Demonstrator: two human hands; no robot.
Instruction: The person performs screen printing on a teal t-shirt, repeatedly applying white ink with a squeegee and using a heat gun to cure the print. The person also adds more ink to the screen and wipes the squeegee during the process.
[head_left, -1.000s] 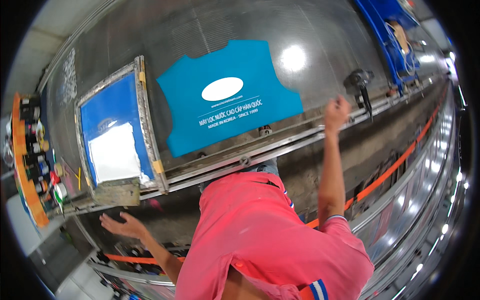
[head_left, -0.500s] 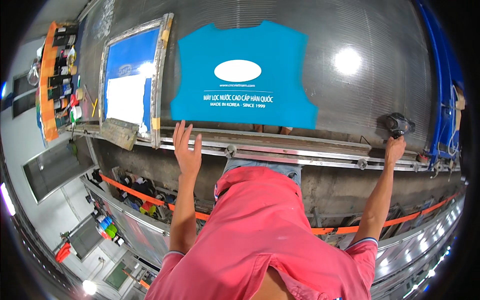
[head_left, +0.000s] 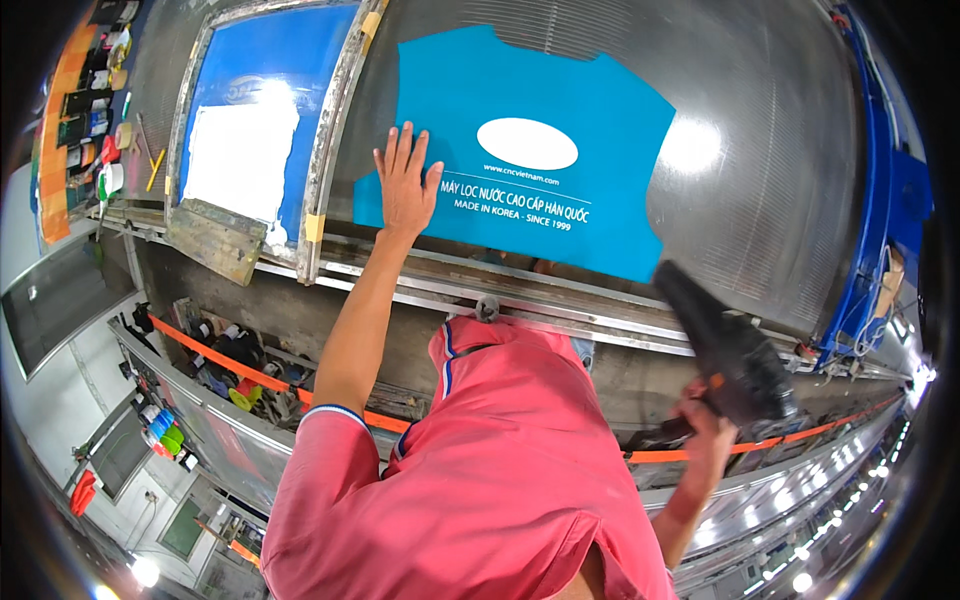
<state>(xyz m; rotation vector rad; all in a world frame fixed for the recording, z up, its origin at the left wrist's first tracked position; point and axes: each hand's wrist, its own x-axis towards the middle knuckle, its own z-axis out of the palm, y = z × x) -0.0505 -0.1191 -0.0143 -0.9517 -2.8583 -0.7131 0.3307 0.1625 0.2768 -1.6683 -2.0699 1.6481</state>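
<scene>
Blue cloth is lying flat on the shiny table, right of the frame. It is looking soft, thin and light, so it is probably bending easily; its plain corners are seeming best for holding. The left hand is resting palm down on its left side, fingers a little apart, gripping nothing. Near and right, the right hand is curling around a black blower, its nozzle pointing far and left.

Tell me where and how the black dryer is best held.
Take the black dryer by its handle, coming from the person's side, as the right hand does. The handle juts off the body toward the person, while the nozzle points away, toward the teal fabric. That should keep the hand behind the outlet.
</scene>
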